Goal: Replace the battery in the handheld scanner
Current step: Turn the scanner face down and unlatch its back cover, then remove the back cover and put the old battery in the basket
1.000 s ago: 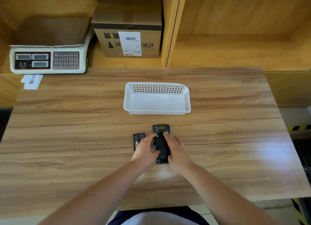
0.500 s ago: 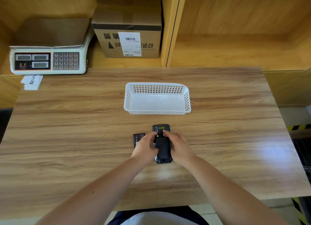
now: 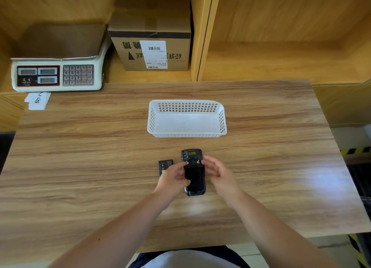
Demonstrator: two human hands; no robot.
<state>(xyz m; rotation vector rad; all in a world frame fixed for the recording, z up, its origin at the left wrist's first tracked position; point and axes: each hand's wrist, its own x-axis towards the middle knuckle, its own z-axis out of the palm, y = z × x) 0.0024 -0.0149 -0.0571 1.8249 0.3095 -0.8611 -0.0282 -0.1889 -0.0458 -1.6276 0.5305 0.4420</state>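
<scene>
Black scanner (image 3: 194,175) lower-centre on desk (image 3: 80,167): left hand (image 3: 173,177) pinches its cover, right hand (image 3: 217,170) half-open beside; cover could slip.

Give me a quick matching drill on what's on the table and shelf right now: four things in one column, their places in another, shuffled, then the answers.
Things:
1. scanner
2. spare battery
3. white basket
4. weighing scale

Places:
A. on the shelf at the far left, beside the cardboard box
B. flat on the table, just left of the scanner, partly behind the left hand
C. face down between the left hand and the right hand
D. on the table beyond the scanner

Pairs: 1-C, 2-B, 3-D, 4-A
</scene>
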